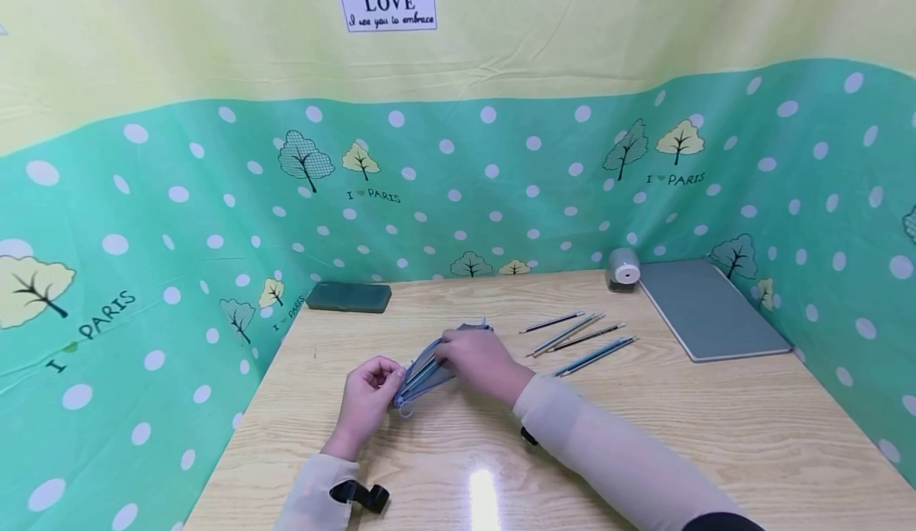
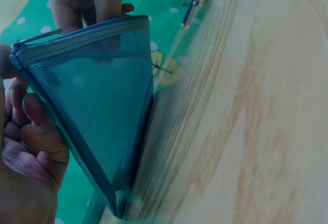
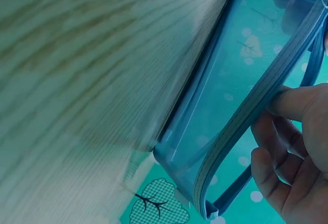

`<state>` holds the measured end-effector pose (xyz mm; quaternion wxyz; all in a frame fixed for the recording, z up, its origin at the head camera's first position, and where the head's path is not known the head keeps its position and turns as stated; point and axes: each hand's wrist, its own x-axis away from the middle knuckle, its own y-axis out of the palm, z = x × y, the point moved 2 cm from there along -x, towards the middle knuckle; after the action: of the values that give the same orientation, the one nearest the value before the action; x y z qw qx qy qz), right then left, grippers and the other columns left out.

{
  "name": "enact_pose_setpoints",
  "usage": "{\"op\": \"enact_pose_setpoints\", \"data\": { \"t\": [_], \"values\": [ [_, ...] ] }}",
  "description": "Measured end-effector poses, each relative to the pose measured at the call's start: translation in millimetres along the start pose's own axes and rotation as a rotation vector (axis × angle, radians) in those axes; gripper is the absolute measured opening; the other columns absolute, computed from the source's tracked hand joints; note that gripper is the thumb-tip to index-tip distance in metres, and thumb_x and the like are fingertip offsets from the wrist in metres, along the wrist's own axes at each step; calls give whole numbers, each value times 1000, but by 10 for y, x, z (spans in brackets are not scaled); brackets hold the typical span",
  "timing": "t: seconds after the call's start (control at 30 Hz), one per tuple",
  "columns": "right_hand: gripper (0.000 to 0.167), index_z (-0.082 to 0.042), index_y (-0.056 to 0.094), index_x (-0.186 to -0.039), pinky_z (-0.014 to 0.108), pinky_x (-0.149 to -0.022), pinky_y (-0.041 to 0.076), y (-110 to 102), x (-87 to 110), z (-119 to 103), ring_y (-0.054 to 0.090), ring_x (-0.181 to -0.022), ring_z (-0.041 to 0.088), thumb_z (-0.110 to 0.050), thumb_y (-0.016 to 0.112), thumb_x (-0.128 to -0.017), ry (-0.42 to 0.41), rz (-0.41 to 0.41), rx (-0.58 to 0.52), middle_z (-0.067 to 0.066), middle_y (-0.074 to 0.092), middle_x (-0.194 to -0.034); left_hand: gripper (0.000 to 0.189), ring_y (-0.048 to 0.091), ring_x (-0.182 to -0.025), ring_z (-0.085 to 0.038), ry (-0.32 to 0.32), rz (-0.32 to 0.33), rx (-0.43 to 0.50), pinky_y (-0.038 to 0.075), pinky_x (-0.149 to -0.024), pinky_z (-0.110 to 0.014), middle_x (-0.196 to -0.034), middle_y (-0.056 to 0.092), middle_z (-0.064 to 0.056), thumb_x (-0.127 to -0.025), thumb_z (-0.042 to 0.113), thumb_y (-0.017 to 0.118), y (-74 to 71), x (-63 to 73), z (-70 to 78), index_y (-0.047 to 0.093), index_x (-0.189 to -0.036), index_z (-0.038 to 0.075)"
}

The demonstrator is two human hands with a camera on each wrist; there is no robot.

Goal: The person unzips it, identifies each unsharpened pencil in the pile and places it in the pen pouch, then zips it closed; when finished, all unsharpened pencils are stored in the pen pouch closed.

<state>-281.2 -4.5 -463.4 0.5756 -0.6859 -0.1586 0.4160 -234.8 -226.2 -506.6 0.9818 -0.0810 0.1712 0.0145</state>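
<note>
A blue mesh zip pencil pouch (image 1: 436, 380) stands on the table, its zipped mouth spread apart. My left hand (image 1: 368, 396) pinches the pouch's near-left corner by the zip end, where a small loop hangs. Reaching into the mouth from the right is my right hand (image 1: 479, 360); in the right wrist view its loosely bent fingers (image 3: 282, 178) are at the zip edge, and no pencil shows between them. The fingertips are partly behind mesh. Dark slim pencils (image 3: 205, 75) lie along the pouch bottom. Several blue and dark pencils (image 1: 572, 336) lie on the table right of the pouch.
A dark green case (image 1: 349, 297) lies at the back left. At the back right are a grey-and-white pencil sharpener (image 1: 624, 269) and a flat grey board (image 1: 716, 308). A dotted green cloth (image 1: 422, 173) hangs behind and beside the wooden table (image 1: 716, 436).
</note>
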Motion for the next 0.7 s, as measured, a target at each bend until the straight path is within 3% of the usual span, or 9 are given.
{"op": "enact_pose_setpoints", "data": {
  "t": [0.3,0.7],
  "values": [
    [3,-29,78,-93,26,-57,48,59,-28,-49,53,-63,7,-27,81,-92,29,-14,25,-11,58,-83,9,57,-65,-9,19,-17,-3,49,-58,-22,-80,68,-6,-100,2,69,-5,4,5,70,-93,-4],
    [5,-26,79,-94,30,-61,52,46,-15,-59,60,-67,10,-25,83,-91,30,-9,9,-9,61,-87,10,58,-64,-9,15,-2,-6,49,-58,-22,-80,68,-9,-100,5,70,-5,-4,-5,71,-93,-2]
  ]
}}
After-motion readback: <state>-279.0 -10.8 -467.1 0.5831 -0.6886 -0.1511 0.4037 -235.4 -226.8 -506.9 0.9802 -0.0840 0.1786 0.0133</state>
